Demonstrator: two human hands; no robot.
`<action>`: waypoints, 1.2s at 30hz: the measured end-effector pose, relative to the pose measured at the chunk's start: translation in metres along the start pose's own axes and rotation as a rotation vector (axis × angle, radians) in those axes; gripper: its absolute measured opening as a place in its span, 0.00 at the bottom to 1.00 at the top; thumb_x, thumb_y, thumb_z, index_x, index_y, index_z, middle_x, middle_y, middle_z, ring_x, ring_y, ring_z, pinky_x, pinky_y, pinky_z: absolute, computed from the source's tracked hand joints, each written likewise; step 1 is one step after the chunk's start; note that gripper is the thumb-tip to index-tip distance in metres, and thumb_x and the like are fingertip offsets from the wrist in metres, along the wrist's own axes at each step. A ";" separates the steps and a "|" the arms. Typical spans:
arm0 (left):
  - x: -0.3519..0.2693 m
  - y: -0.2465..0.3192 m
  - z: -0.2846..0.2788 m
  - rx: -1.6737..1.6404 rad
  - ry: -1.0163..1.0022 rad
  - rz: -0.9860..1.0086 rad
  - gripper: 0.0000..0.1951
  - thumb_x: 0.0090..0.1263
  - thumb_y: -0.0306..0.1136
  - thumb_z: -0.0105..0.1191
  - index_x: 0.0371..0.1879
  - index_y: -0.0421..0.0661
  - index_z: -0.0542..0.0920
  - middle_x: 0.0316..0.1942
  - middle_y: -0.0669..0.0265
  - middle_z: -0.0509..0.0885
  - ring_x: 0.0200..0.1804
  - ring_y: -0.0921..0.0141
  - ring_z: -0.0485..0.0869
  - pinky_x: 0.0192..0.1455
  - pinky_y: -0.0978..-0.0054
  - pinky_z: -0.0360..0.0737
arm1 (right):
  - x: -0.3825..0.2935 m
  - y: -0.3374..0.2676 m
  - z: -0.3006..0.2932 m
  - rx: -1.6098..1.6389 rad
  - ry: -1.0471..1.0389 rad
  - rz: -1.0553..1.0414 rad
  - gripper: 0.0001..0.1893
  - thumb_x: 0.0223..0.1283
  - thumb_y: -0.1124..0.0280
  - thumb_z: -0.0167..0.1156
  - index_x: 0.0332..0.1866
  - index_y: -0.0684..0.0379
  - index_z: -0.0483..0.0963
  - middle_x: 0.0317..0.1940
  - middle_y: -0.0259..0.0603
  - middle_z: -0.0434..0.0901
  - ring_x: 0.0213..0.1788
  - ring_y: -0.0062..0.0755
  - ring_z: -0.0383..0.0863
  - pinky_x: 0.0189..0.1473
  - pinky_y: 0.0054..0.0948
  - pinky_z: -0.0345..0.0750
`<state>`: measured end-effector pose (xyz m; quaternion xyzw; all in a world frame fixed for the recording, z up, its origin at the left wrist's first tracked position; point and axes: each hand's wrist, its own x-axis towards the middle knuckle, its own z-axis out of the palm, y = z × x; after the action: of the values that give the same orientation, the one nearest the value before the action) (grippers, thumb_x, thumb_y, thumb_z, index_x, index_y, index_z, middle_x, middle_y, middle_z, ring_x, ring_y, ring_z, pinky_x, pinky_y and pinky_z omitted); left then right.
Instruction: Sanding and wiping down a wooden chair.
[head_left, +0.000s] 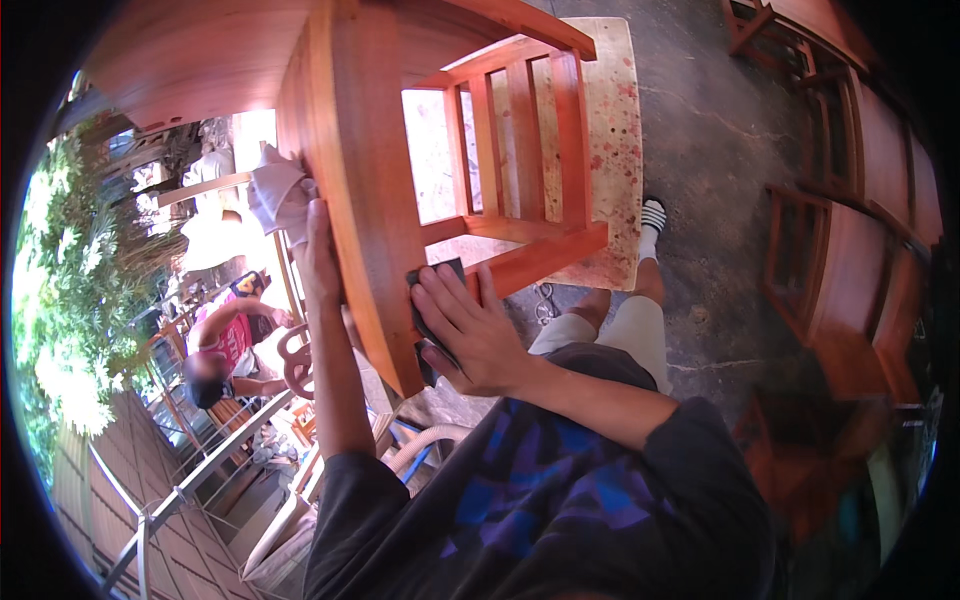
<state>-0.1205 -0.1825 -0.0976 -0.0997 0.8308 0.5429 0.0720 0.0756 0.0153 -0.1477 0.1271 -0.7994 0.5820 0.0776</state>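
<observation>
A reddish-brown wooden chair (371, 172) stands before me, its wide board turned edge-on and its slatted part (525, 135) to the right. My right hand (480, 337) presses a dark pad, like a sanding pad (436, 300), flat against the near end of that board. The fingers lie spread over the pad. Along the board's left side rests my left hand (319, 262), its palm and fingers against the wood. A crumpled greyish cloth (277, 187) shows at the left fingertips; the grip on it is partly hidden.
Under the chair is a paint-spotted board (615, 150). More wooden chairs (840, 262) stand along the right on the dark concrete floor (712, 187). At left, another person (225, 337) sits beyond a metal railing (217, 442). A ribbed hose (435, 442) runs near my waist.
</observation>
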 end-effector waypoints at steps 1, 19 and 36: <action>-0.005 0.010 0.008 -0.008 0.009 0.041 0.30 0.84 0.49 0.51 0.71 0.34 0.72 0.62 0.59 0.81 0.58 0.70 0.82 0.58 0.74 0.80 | 0.004 0.006 0.002 -0.002 0.034 -0.008 0.38 0.72 0.54 0.58 0.80 0.66 0.59 0.81 0.58 0.58 0.85 0.57 0.52 0.80 0.71 0.40; -0.003 0.012 0.009 0.156 0.049 0.020 0.32 0.84 0.56 0.45 0.74 0.41 0.71 0.64 0.60 0.81 0.60 0.69 0.83 0.61 0.71 0.82 | -0.035 0.117 -0.098 0.137 -0.111 0.407 0.31 0.69 0.69 0.57 0.77 0.60 0.67 0.77 0.51 0.67 0.80 0.51 0.64 0.81 0.47 0.60; 0.020 0.004 -0.025 0.356 0.069 -0.083 0.27 0.88 0.46 0.39 0.75 0.40 0.72 0.67 0.59 0.81 0.64 0.74 0.79 0.67 0.73 0.76 | 0.046 0.121 -0.115 0.241 -0.764 0.545 0.42 0.47 0.86 0.56 0.76 0.62 0.65 0.72 0.56 0.71 0.76 0.51 0.70 0.79 0.41 0.66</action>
<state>-0.1410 -0.2056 -0.0886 -0.1381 0.9108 0.3802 0.0824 -0.0068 0.1542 -0.2101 0.1257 -0.7019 0.5812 -0.3921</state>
